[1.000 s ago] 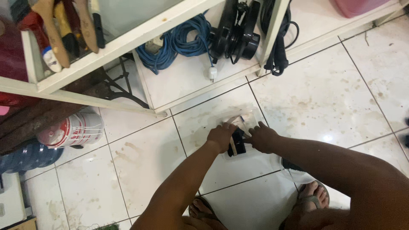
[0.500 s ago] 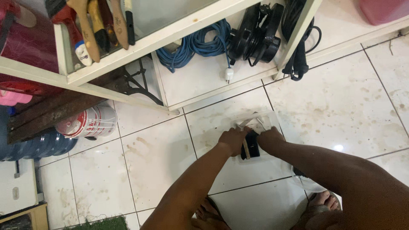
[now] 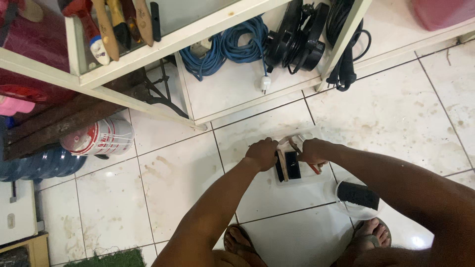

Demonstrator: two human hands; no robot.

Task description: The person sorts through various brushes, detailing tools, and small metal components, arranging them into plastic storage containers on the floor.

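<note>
Crouching over a stained white tile floor [image 3: 396,113], a person works both hands inside a shallow clear plastic tray [image 3: 316,177] lying just in front of a white shelf unit [image 3: 232,101]. A dark block-shaped object [image 3: 292,165] sits in the tray directly between the hands, its long axis running away from the person toward the shelf. Left hand [image 3: 262,154] rests at its left edge beside a pale strip; right hand [image 3: 312,151] sits at its right edge, equally near. Both hands look curled, but whether the fingers grip anything cannot be told, since knuckles hide the fingertips. A thin reddish stick [image 3: 312,168] pokes out under the right hand. Nearby, a clear round tub [image 3: 357,198] holds a black slab, partly covered by the right forearm.
</note>
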